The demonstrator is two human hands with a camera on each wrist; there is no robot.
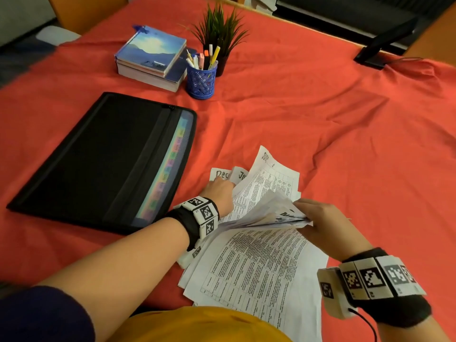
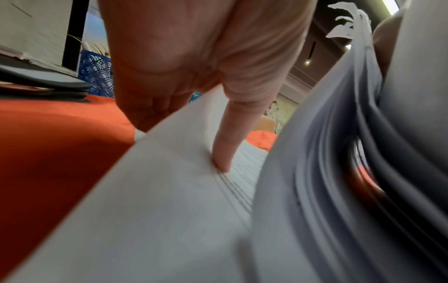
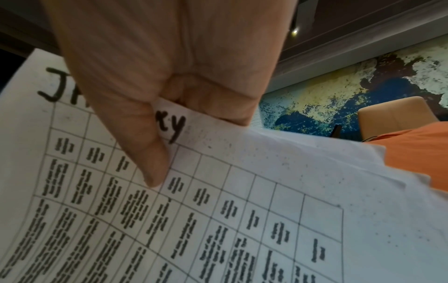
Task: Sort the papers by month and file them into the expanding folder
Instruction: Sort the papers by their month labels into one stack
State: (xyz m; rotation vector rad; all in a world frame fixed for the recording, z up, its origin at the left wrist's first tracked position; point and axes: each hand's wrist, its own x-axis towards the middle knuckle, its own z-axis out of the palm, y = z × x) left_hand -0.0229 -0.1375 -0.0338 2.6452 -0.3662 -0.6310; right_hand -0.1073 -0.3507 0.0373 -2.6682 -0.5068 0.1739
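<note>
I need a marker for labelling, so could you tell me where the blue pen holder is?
In the head view the blue pen holder stands at the far side of the red tablecloth, between the stacked books and the potted plant.

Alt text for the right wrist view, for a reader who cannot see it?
The right hand pinches the top edge of a white printed table sheet, its thumb hiding part of a handwritten month starting "J" and ending "y". Behind it are an orange cloth and a mottled blue-yellow wall.
</note>
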